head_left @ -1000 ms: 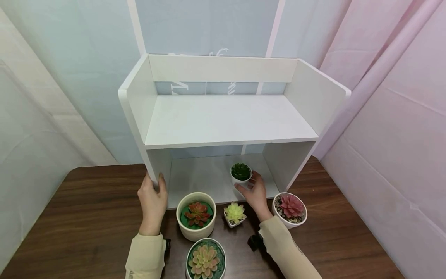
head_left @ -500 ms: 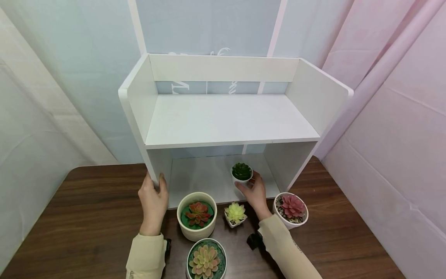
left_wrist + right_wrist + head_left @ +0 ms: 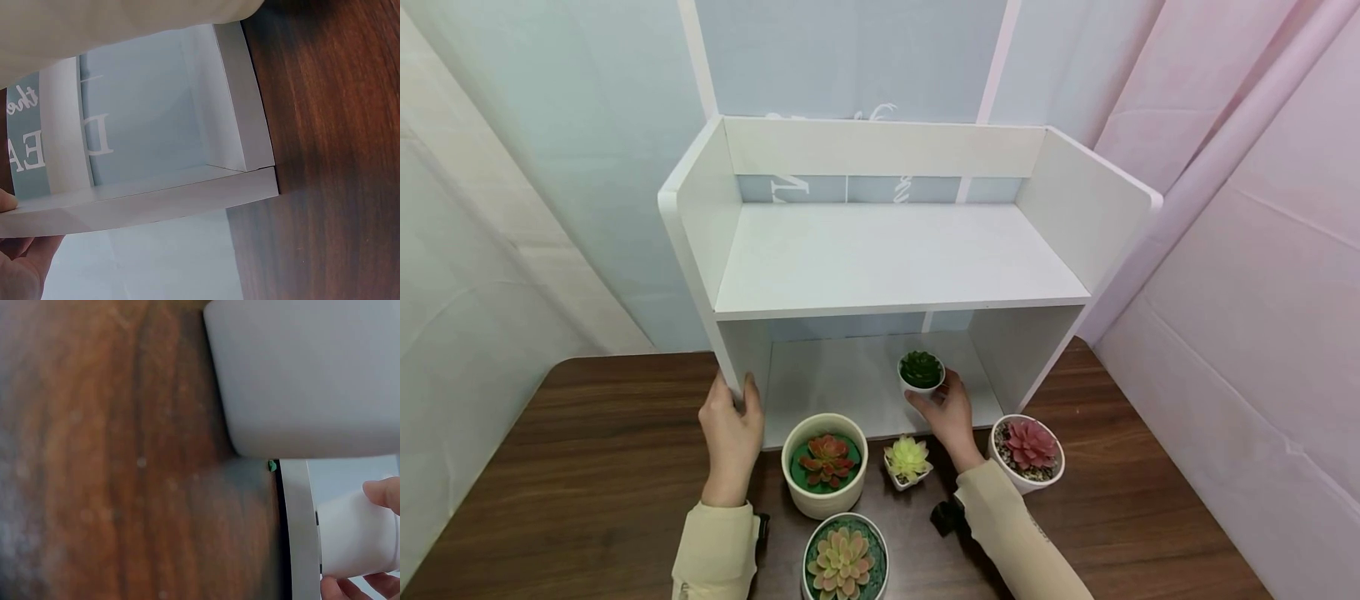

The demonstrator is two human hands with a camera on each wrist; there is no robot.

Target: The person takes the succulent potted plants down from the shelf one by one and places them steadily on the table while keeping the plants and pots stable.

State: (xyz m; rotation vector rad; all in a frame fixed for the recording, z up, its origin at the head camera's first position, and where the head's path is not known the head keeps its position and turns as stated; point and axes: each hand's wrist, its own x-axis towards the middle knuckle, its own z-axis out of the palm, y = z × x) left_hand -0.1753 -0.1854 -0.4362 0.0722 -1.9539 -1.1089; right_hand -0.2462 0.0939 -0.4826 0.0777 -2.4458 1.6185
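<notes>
A white two-tier desktop shelf [image 3: 895, 258] stands on the table. My left hand [image 3: 732, 433] grips the front edge of its left side panel [image 3: 144, 207], thumb on the inner face and fingers around the outside. Inside the lower compartment, right of the middle, is a small dark green succulent [image 3: 921, 368] in a white pot [image 3: 355, 536]. My right hand [image 3: 952, 419] holds that pot between thumb and fingers, from its front and right side. In the right wrist view the pot is upright relative to the shelf board, its base right at the board.
Before the shelf stand a red succulent [image 3: 825, 460] in a cream pot, a small yellow-green succulent [image 3: 907, 459], and a pink succulent [image 3: 1028, 443] by my right forearm. A peach-green succulent [image 3: 841, 560] is nearest me. The wooden table [image 3: 587, 467] extends to both sides.
</notes>
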